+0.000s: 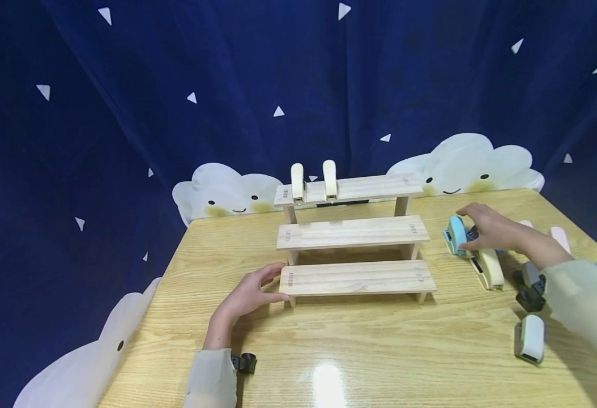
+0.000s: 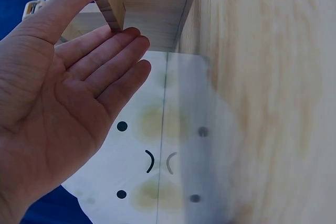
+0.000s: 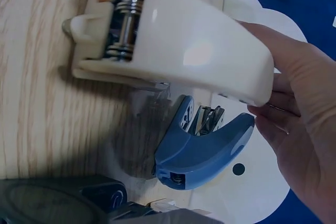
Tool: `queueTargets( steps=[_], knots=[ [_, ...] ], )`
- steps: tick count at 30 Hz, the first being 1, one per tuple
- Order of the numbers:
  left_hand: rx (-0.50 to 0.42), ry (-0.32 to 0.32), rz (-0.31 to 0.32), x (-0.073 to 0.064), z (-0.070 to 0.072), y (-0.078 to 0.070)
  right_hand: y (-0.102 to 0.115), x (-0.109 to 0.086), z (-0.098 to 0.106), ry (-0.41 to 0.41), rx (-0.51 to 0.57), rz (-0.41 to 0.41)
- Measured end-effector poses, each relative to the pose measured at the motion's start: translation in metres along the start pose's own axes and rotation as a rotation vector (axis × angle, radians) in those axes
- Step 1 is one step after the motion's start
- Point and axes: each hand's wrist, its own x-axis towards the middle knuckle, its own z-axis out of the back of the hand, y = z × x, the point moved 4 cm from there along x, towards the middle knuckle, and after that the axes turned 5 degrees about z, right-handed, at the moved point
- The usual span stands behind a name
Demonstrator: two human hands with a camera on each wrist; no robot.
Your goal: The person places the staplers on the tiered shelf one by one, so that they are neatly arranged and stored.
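Observation:
At the right of the head view, my right hand [image 1: 489, 228] holds a light blue stapler [image 1: 456, 233], thumb by its near end and fingertips by its far end. A cream stapler [image 1: 489, 267] lies just in front of this hand; in the right wrist view the cream stapler [image 3: 199, 45] covers the fingertips and hides the light blue one. Beyond it stands a darker blue stapler [image 3: 205, 153]. My left hand [image 1: 250, 292] rests at the left end of the lowest step of a three-step wooden shelf [image 1: 354, 277], fingers extended, thumb at the front corner.
Two cream staplers, a left one [image 1: 297, 182] and a right one [image 1: 330, 180], stand on the top step. On the table's right lie a white stapler [image 1: 530, 338] and a pink item [image 1: 560, 238]. A dark blue curtain [image 1: 258, 68] hangs behind the table.

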Motion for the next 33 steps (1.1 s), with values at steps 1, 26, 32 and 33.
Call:
queueTargets(
  steps=[1,26,32,33],
  knots=[
    [-0.002,0.0,0.003,-0.0002,0.0,-0.0003,0.0004,-0.0001,-0.0003,0.0,-0.002,0.003],
    [0.012,-0.008,0.0,-0.0017,0.0016,-0.0011,0.0084,0.0088,-0.0024,0.021,-0.2,0.076],
    [-0.008,0.001,-0.003,-0.0007,0.0006,0.0001,0.0068,0.0078,-0.0027,-0.012,-0.257,0.105],
    [-0.01,0.002,-0.006,-0.0006,0.0003,0.0,0.0062,0.0071,-0.0029,-0.021,-0.26,0.107]
  ],
)
